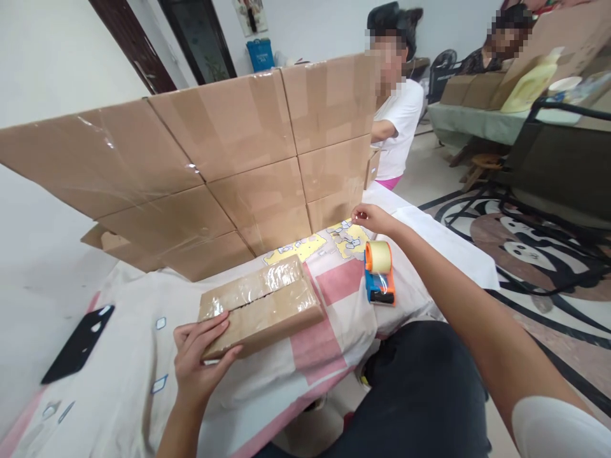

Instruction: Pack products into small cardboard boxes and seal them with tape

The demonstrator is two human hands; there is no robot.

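Observation:
A flat cardboard box lies on the cloth-covered table, clear tape shining over its top seam and right end. My left hand grips the box's left end, with the fingers on top and the thumb along the near side. My right hand is held out over the cloth near the lower right of the stacked boxes. Its fingers are curled together, and whatever may be in them is too small to make out. Below that hand, apart from it, stands an orange and blue tape dispenser with a roll of tape.
A wall of stacked cardboard boxes rises along the table's far side. At the left lies a black phone. Behind the stack is a person in a white shirt. Another person sits by a table with boxes and a dark chair.

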